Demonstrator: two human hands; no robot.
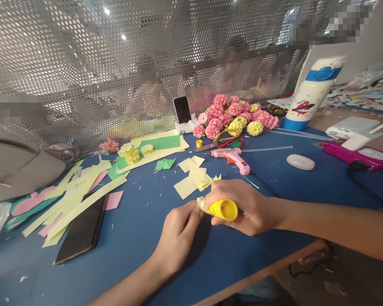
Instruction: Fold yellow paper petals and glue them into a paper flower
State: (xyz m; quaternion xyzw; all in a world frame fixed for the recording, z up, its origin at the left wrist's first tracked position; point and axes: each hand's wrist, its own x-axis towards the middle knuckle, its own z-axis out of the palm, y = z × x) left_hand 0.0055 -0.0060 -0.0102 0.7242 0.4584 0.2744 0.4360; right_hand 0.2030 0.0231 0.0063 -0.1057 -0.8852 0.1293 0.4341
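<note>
We hold yellow cylindrical plastic glue stick [223, 209] over flat blue tabletop [137, 229], right hand [253, 208] curled round barrel. Left hand [180, 231] pinches small pale-yellow paper piece [199, 199], mostly hidden, at stick's far end. We judge stick light, stiff, smooth: grip mid-barrel. Paper probably soft, easily creased: pinch edge lightly.

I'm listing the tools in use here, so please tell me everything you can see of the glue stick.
The glue stick is a bright yellow, round tube that looks like plastic. Its wide round end, apparently recessed, faces the camera; the other end points left, towards the fingertips of the left hand. The right hand grips it, tilted, over the blue table, its fingers hiding part of the tube. Whether the pale bit at its left end is glue or paper is unclear.
</note>
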